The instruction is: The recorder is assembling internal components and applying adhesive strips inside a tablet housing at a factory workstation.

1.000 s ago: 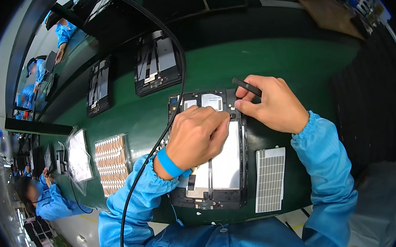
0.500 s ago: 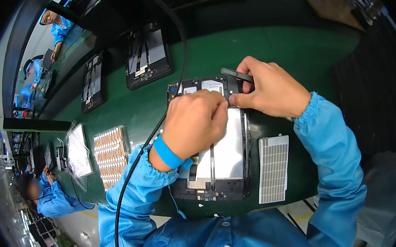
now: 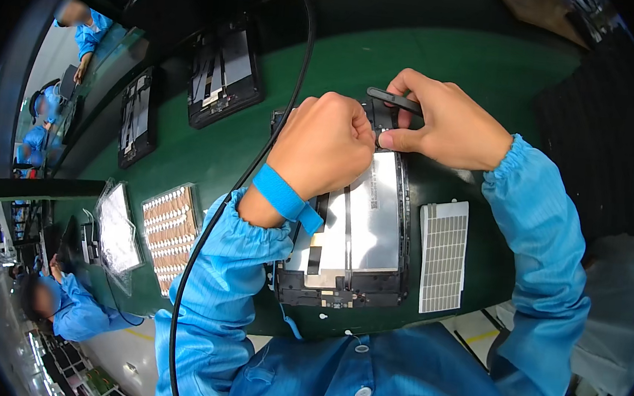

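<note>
An opened tablet (image 3: pixel 376 233) with a black frame and a silver inner plate lies in front of me. Over its far end, my left hand (image 3: pixel 326 140) is closed, its fingertips curled out of sight, and what they pinch cannot be made out. Just beside it, my right hand (image 3: pixel 448 126) has thumb and forefinger together at the tablet's far edge. A slim black tool (image 3: pixel 395 101) is tucked in the right hand's fingers, its blunt end poking out to the left; the other end is hidden. A blue wrist strap (image 3: pixel 285 197) circles my left wrist.
Right of the tablet lies a sheet of grey rectangular labels (image 3: pixel 444 258). On the left are a sheet with rows of white-tabbed pieces (image 3: pixel 169 234) and a clear-wrapped pack (image 3: pixel 120 230). Two more opened tablets (image 3: pixel 226 77) stand farther left. A black cable (image 3: pixel 203 252) hangs across the view.
My left hand has moved away from me, toward the tablet's far end. The right hand, still with the black tool, has shifted slightly farther and right. The whole view has tilted a little.
</note>
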The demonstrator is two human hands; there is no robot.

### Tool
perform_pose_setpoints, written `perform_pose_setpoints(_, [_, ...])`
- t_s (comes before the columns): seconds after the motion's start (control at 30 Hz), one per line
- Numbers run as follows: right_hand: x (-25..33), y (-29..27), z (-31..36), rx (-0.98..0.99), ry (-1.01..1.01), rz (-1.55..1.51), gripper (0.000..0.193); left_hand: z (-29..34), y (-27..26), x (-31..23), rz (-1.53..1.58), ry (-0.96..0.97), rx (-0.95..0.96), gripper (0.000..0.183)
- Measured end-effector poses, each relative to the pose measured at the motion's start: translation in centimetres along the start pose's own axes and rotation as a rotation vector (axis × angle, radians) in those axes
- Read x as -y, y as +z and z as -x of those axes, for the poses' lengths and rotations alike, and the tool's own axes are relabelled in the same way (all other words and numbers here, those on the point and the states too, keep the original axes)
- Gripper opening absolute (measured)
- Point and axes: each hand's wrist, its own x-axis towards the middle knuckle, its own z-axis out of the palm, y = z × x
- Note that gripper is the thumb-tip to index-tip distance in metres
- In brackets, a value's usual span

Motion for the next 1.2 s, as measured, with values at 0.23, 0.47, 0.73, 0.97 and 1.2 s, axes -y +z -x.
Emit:
perform_pose_setpoints(0.23, [1.3, 0.1, -0.8, 0.040, 0.079, 0.132, 0.049, 1.4, 0.7, 0.5, -0.040, 0.063, -0.052, 0.013])
perform_pose_setpoints(0.47, [1.2, 4.7, 6.9, -0.416, -0.047, -0.044, 0.050, 15.6, 0.4, 1.9, -0.016, 0.151, -0.451, 0.041])
perform_pose_setpoints(0.73, [3.7, 12.2, 13.7, -0.515, 0.062, -0.246, 0.049, 18.7, 2.9, 1.5, 0.556, -0.164, -0.426, 0.057])
perform_pose_setpoints(0.97, [4.1, 7.5, 12.5, -0.618, 0.224, -1.098, 0.051, 17.5, 2.4, -0.2, 0.773, 0.093, -0.490, 0.052])
perform_pose_setpoints(1.2, [-10.9, -6.8, -2.1, -0.648, 0.207, -0.900, 0.055, 18.4, 1.3, -0.6, 0.480, 0.275, -0.401, 0.041])
